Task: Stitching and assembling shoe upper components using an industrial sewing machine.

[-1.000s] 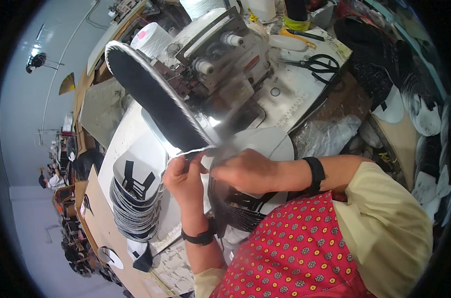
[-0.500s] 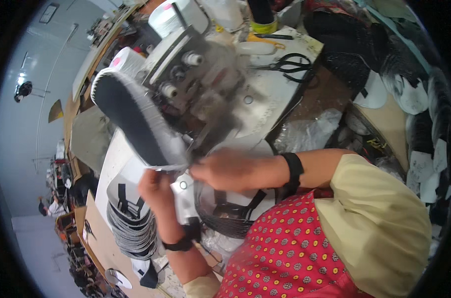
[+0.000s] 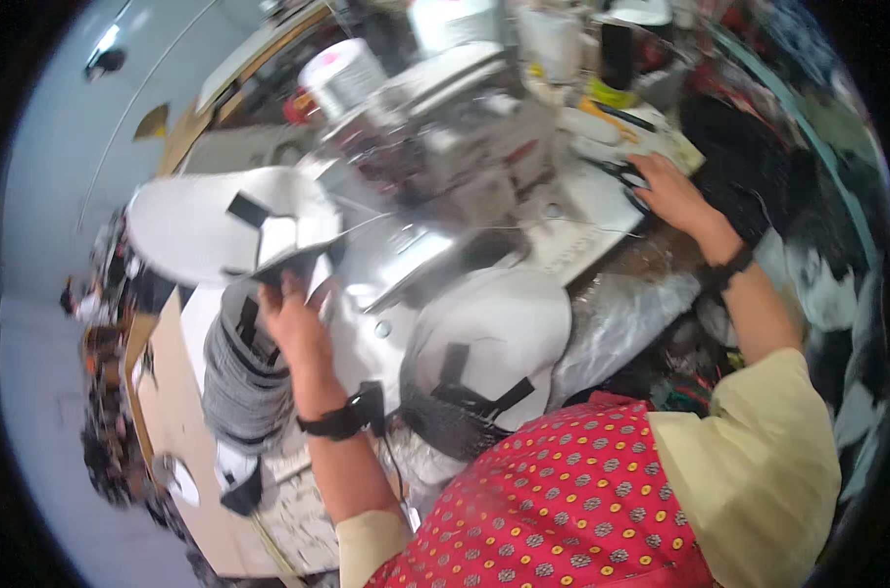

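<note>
Light white sole piece in the left hand, scissors under the right

The white sole piece (image 3: 185, 223) is held out beside the sewing machine (image 3: 465, 147), above the far end of a stack of grey-edged soles (image 3: 244, 387). The left hand (image 3: 300, 318) has thumb and fingers closed on its near end, by the black strips (image 3: 251, 209). The right hand (image 3: 672, 191) lies over the handles of the scissors (image 3: 621, 174) on the surface (image 3: 584, 218); blur hides whether its fingers are clamped on them.

The sole piece looks light and thin, probably springy rather than rigid, and not fragile. A pinch at the near end seems enough, though the far end may sway; the firm rim should give better purchase than the strips (they look flexible). A fine thread (image 3: 367, 223) trails from its right edge, likely easy to snag. The scissors should feel heavier and stiff, best taken by their loops.
</note>
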Demonstrator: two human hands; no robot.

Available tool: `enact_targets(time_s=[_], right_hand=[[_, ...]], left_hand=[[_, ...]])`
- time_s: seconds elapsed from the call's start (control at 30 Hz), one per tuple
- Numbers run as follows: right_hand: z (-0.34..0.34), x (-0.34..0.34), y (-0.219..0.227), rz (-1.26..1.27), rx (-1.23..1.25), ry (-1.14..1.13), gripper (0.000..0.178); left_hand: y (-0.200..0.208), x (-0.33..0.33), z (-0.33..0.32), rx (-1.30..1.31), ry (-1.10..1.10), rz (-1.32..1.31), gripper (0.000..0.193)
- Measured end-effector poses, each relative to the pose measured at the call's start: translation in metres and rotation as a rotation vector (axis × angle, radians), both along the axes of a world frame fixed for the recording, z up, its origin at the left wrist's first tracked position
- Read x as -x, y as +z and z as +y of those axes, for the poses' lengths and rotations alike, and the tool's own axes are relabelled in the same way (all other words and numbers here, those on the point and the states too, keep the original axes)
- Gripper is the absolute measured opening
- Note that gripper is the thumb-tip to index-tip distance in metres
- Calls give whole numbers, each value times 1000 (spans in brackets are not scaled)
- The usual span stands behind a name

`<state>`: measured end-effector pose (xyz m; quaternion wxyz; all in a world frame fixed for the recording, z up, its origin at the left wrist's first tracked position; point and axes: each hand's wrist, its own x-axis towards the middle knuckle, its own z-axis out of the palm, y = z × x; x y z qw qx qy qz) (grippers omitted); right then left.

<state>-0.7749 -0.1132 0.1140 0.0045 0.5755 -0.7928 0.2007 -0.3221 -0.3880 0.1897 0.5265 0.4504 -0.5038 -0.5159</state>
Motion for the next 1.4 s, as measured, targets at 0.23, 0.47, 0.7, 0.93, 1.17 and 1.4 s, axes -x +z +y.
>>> enact_targets(time_s=[0.23,0.47,0.7,0.93,1.17,1.4], right_hand=[[22,-54,56,-380,-49,-66,57],[-23,-238,80,-1688,-198,741,68],[-95,-303,101,-1683,-144,496,62],[-22,-236,108,-1578,-158,268,42],[-11,-98,51,69,-154,-223,41],[-24,-71,34,127,-172,-115,46]], left_hand=[[4,-22,32,74,-50,236,29],[-2,-22,68,285,14,148,29],[0,-28,81,463,-31,-49,27],[-5,-47,55,382,4,190,20],[37,-95,-42,-36,-9,-837,27],[33,-67,13,1029,-241,-1158,42]])
